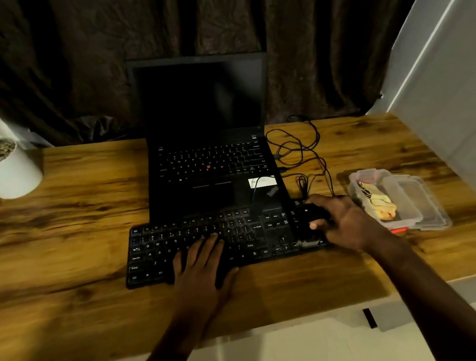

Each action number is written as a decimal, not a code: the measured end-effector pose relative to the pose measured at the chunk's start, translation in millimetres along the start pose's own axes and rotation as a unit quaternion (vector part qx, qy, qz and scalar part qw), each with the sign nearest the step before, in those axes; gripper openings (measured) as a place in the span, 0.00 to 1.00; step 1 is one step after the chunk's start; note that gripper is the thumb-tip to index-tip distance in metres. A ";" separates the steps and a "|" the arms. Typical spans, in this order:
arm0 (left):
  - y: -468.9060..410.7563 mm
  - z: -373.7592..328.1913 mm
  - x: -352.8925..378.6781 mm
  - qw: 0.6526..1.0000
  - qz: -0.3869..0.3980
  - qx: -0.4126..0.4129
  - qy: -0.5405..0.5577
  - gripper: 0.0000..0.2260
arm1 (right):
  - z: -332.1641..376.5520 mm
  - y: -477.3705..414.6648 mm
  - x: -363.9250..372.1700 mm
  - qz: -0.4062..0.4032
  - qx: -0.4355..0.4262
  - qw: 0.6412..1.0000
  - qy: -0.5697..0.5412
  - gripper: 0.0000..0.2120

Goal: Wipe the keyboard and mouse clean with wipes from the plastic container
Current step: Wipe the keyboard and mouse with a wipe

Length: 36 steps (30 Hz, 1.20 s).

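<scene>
Wooden desk (53,260) is carrying an open black laptop (210,159), with the keyboard (154,252) lying directly before it and the plastic container (425,201) sitting open just right of that. Left hand (200,263) is resting flat on the keys, fingers straight; right hand (345,221) is curling round the dark mouse (316,214) at the keyboard's right end

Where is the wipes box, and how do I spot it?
Look at the wooden table, then along the keyboard to its right end, where the right hand grips the mouse. The box sits just right of that hand. It is the only see-through thing there, lid open, with yellowish wipes inside.
</scene>
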<state>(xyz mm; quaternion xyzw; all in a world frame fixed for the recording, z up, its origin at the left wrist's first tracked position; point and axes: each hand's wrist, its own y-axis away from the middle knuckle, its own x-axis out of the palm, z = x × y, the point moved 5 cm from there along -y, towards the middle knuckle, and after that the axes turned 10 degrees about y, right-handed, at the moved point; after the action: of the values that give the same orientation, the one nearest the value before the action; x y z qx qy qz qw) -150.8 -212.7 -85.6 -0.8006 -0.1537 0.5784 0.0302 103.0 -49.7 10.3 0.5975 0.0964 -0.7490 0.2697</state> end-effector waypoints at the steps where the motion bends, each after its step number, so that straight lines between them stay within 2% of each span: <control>1: -0.3 0.0 0.2 1.000 0.000 0.000 -0.001 0.29 | 3.8 -1.0 2.8 0.001 -0.003 1.000 0.001 0.30; 4: -0.9 0.5 0.0 1.000 0.004 0.000 -0.003 0.29 | 28.4 -0.7 13.4 0.026 -0.028 0.999 -0.010 0.33; 10: 0.6 0.5 -2.1 1.000 0.005 -0.005 0.005 0.29 | 50.0 -5.2 15.7 0.013 -0.082 0.995 -0.062 0.25; 18: 1.0 1.4 0.5 1.000 0.022 -0.016 0.015 0.30 | 22.7 -6.9 5.9 0.002 -0.021 1.000 -0.011 0.27; 25: 1.6 1.0 -0.2 0.999 0.029 -0.017 0.018 0.30 | 56.6 -14.6 22.8 0.024 -0.083 0.996 -0.025 0.26; 33: 2.2 -1.1 -4.0 1.000 0.019 -0.010 0.022 0.29 | 41.3 -19.0 4.3 -0.033 -0.055 0.998 -0.013 0.25; 36: 2.5 0.0 -2.6 0.999 0.020 -0.011 0.022 0.29 | 45.8 -17.1 11.0 -0.003 -0.057 0.998 -0.025 0.25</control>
<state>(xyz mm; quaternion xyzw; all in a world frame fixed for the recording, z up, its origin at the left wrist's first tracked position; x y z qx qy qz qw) -151.0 -215.8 -83.8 -0.8163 -0.1432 0.5595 0.0126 53.9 -59.9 9.1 0.5623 0.1337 -0.7577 0.3031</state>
